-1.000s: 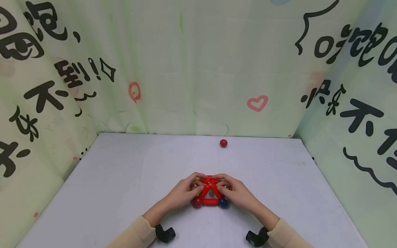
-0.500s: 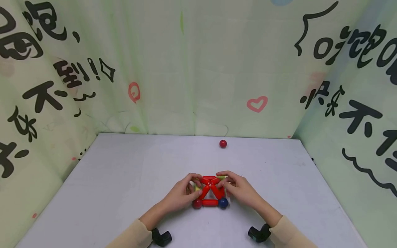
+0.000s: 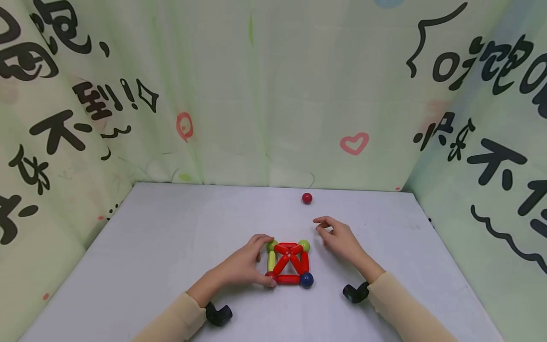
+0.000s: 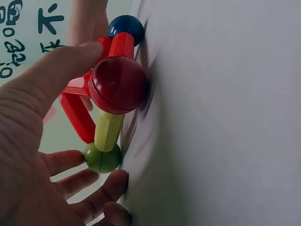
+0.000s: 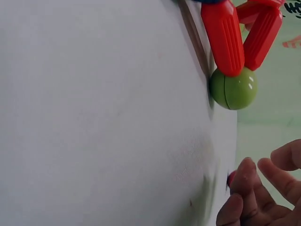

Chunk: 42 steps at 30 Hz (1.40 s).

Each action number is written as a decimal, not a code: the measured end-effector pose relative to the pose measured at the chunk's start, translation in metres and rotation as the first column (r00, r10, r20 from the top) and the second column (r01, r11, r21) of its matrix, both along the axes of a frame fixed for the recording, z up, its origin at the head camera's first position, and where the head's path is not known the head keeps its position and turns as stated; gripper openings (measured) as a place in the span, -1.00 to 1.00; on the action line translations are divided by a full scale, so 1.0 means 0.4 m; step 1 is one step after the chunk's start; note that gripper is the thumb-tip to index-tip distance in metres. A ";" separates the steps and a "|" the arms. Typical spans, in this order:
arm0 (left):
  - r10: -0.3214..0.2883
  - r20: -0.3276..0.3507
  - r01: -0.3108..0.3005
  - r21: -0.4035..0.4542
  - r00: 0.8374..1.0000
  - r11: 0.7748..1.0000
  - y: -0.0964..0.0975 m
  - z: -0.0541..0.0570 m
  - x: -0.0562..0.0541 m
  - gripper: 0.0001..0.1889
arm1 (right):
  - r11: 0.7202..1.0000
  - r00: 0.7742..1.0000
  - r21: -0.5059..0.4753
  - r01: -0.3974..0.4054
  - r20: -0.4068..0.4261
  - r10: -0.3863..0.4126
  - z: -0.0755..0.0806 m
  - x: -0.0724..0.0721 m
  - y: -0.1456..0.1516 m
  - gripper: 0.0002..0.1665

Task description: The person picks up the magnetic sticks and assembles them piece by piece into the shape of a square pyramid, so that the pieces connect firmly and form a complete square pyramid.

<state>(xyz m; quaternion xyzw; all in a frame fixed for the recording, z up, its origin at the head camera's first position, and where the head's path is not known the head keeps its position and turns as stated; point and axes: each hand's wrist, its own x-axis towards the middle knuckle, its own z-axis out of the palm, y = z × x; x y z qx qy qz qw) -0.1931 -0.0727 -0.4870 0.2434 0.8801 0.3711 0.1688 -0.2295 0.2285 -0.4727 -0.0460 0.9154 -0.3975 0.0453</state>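
Note:
A magnetic ball-and-rod model [image 3: 288, 280] stands on the table in the head view. Red rods join over its square base and meet at a peak. Its corners are a dark red ball [image 4: 118, 84], a blue ball [image 3: 306, 280] and two green balls [image 5: 233, 89]; a yellow-green rod [image 3: 271, 260] runs along the left side. My left hand [image 3: 241, 265] holds that left side, thumb at the red-ball corner and forefinger at the far green ball. Off to the model's right, my right hand [image 3: 342, 241] hovers with loosely bent fingers, holding nothing. Beyond it lies a loose red ball [image 3: 306, 198].
The pale table [image 3: 188, 218] reaches back to a printed curtain [image 3: 265, 104], which also hangs at both sides. Black wrist cameras [image 3: 219, 314] sit on both wrists, close above the tabletop.
My right hand has let go of the model and moved away to the right and toward the back. My left hand has spread from the upper rods to the left-side corners.

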 end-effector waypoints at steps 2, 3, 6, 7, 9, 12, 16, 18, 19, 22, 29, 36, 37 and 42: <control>-0.013 0.012 0.013 -0.017 1.000 1.000 0.002 0.001 -0.003 0.08 | 0.999 1.000 0.041 -0.007 -0.015 0.008 -0.001 -0.016 0.002 -0.59; -0.016 0.014 0.017 -0.023 1.000 1.000 0.002 0.000 -0.005 0.09 | 0.998 1.000 0.059 -0.015 -0.019 0.016 -0.001 -0.023 0.004 -0.58; -0.022 0.014 0.023 -0.034 1.000 0.999 0.003 0.000 -0.010 0.10 | 0.994 0.999 0.107 -0.038 -0.012 0.040 -0.007 -0.043 0.011 -0.52; -0.025 0.014 0.025 -0.038 1.000 0.999 0.003 0.000 -0.011 0.11 | 0.992 0.999 0.118 -0.038 0.003 0.038 -0.009 -0.049 0.013 -0.50; -0.029 0.014 0.030 -0.047 0.999 0.998 0.003 0.001 -0.013 0.11 | 0.990 0.999 0.137 -0.045 0.029 0.041 -0.012 -0.062 0.016 -0.46; -0.028 0.015 0.028 -0.060 1.000 0.998 0.002 0.003 -0.017 0.11 | 0.985 0.998 0.165 -0.055 0.052 0.047 -0.012 -0.084 0.014 -0.43; -0.021 0.010 0.022 -0.089 1.000 0.996 0.001 0.006 -0.018 0.12 | 0.974 0.996 0.212 -0.079 0.057 0.068 -0.002 -0.112 0.004 -0.40; -0.021 0.006 0.022 -0.104 1.000 0.994 0.001 0.007 -0.018 0.12 | 0.965 0.995 0.245 -0.095 0.053 0.084 0.004 -0.127 -0.001 -0.37; -0.022 0.005 0.023 -0.111 1.000 0.994 0.001 0.008 -0.018 0.12 | 0.960 0.995 0.263 -0.101 0.052 0.090 0.008 -0.134 -0.004 -0.35; -0.024 -0.002 0.024 -0.133 1.000 0.991 0.002 0.010 -0.018 0.12 | 0.944 0.993 0.309 -0.117 0.048 0.108 0.019 -0.156 -0.015 -0.29; -0.022 -0.012 0.019 -0.170 1.000 0.985 0.007 0.018 -0.023 0.11 | 0.932 0.990 0.336 -0.134 0.076 0.115 0.026 -0.200 -0.054 -0.22; -0.048 0.003 0.048 -0.185 0.999 0.981 0.009 0.027 -0.028 0.12 | 0.940 0.997 0.333 -0.076 0.010 0.077 0.007 -0.207 -0.060 -0.33; -0.049 0.008 0.050 -0.188 0.999 0.981 0.009 0.030 -0.028 0.12 | 0.943 0.997 0.326 -0.066 -0.005 0.071 0.006 -0.206 -0.060 -0.36; -0.065 0.040 0.071 -0.182 0.997 0.981 0.002 0.046 -0.029 0.10 | 0.946 0.998 0.321 -0.048 -0.029 0.061 0.006 -0.186 -0.053 -0.50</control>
